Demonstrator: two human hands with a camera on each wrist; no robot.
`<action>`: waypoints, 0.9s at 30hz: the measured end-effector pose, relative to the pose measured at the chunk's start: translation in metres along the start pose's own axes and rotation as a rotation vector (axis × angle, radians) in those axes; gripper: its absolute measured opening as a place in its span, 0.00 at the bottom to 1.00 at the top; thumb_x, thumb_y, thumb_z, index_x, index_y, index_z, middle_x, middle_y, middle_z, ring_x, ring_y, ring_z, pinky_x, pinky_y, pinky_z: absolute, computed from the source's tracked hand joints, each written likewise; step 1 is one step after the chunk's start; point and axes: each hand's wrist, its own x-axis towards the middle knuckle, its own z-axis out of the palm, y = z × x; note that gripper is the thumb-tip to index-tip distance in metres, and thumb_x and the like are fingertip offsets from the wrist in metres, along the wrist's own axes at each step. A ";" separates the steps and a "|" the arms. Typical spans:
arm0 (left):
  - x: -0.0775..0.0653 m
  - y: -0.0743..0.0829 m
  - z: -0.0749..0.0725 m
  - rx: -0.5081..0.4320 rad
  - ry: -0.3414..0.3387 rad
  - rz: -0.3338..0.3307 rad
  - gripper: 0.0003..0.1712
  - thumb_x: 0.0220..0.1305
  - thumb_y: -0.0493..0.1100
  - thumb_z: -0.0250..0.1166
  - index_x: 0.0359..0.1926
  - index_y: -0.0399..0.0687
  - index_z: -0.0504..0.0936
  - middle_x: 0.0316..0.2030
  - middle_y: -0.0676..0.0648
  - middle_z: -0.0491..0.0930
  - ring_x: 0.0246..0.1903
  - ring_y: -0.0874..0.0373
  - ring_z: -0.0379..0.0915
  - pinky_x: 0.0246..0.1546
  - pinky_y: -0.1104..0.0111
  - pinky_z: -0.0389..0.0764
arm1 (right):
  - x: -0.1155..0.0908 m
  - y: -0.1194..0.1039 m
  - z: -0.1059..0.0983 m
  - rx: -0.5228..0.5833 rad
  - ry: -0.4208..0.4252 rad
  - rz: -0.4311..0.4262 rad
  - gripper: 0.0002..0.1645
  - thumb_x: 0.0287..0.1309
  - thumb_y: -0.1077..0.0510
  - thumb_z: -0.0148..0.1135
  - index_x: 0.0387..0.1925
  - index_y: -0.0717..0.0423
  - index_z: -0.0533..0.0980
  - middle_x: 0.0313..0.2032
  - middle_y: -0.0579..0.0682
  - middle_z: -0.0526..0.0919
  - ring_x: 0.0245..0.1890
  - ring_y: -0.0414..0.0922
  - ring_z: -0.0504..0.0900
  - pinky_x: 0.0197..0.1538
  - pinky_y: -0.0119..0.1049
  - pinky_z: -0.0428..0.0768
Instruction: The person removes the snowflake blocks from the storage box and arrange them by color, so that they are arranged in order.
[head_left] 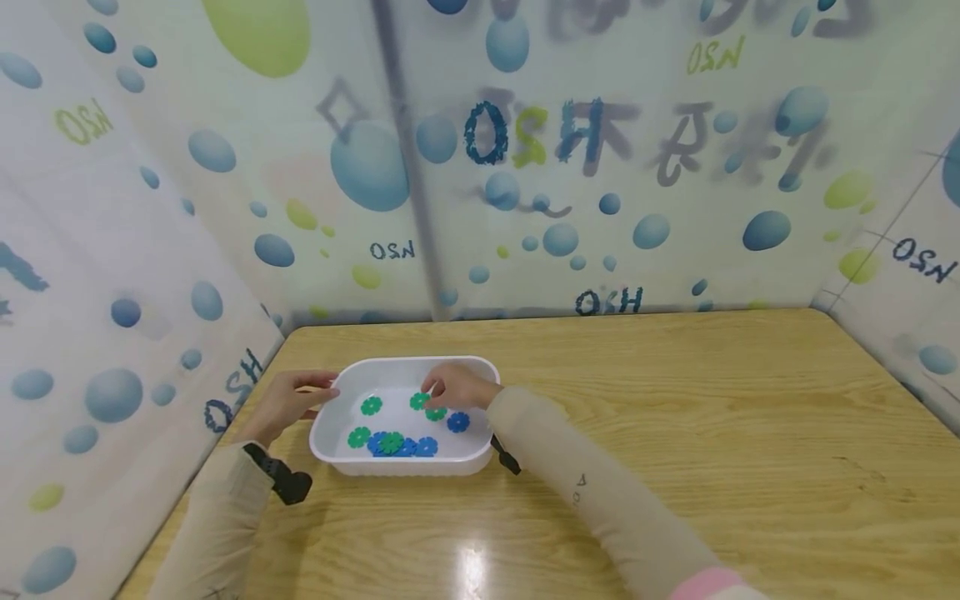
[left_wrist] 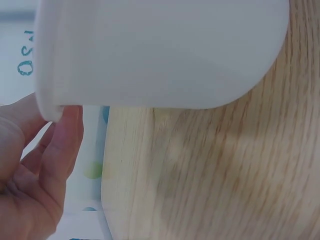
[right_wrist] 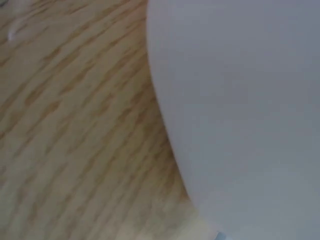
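Note:
A white plastic tray (head_left: pixel 405 467) stands on the wooden table, holding several green and blue flower-shaped pieces. In the left wrist view my left hand (left_wrist: pixel 37 160) grips the tray's rim at one end, thumb on one side and fingers under the lip. My right hand (head_left: pixel 459 386) reaches into the tray from the right, fingers bent down. Its fingertips are right at a green flower piece (head_left: pixel 419 402), with another green piece (head_left: pixel 437 414) close below; I cannot tell whether it pinches one. The right wrist view shows only the tray's outer wall (right_wrist: pixel 240 120) and the table.
Blue flower pieces (head_left: pixel 427 447) cluster along the tray's near side, with a green one (head_left: pixel 391 442) lying over them. Two more green pieces (head_left: pixel 371 406) lie on the left. The wooden table (head_left: pixel 675 433) extends right, and a bubble-printed curtain (head_left: pixel 525 242) hangs behind it.

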 end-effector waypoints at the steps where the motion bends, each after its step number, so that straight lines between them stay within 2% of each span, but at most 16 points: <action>1: 0.000 0.000 0.000 0.001 0.003 0.002 0.29 0.57 0.47 0.61 0.57 0.37 0.69 0.52 0.37 0.69 0.44 0.49 0.69 0.37 0.64 0.77 | 0.000 0.000 0.001 -0.001 0.005 0.002 0.17 0.51 0.57 0.63 0.44 0.56 0.76 0.34 0.46 0.78 0.34 0.38 0.75 0.39 0.27 0.74; 11: 0.001 -0.003 0.000 -0.023 -0.008 0.021 0.29 0.57 0.46 0.61 0.56 0.36 0.68 0.52 0.35 0.68 0.46 0.48 0.68 0.39 0.63 0.77 | 0.004 0.004 0.008 -0.004 0.008 0.017 0.13 0.44 0.62 0.68 0.36 0.54 0.78 0.30 0.43 0.78 0.33 0.37 0.74 0.40 0.27 0.73; 18: 0.002 -0.005 0.002 -0.022 0.006 0.003 0.29 0.56 0.48 0.61 0.57 0.39 0.69 0.53 0.36 0.68 0.46 0.47 0.68 0.38 0.63 0.77 | 0.006 0.005 0.009 -0.001 -0.014 0.046 0.15 0.42 0.61 0.69 0.36 0.51 0.79 0.29 0.41 0.77 0.32 0.37 0.73 0.41 0.28 0.73; 27: 0.002 -0.006 0.003 -0.013 0.020 -0.017 0.28 0.57 0.48 0.60 0.57 0.40 0.68 0.54 0.36 0.67 0.46 0.47 0.68 0.38 0.64 0.77 | 0.003 0.003 0.009 0.002 -0.040 0.069 0.15 0.42 0.61 0.69 0.36 0.51 0.79 0.28 0.42 0.76 0.32 0.38 0.72 0.39 0.27 0.72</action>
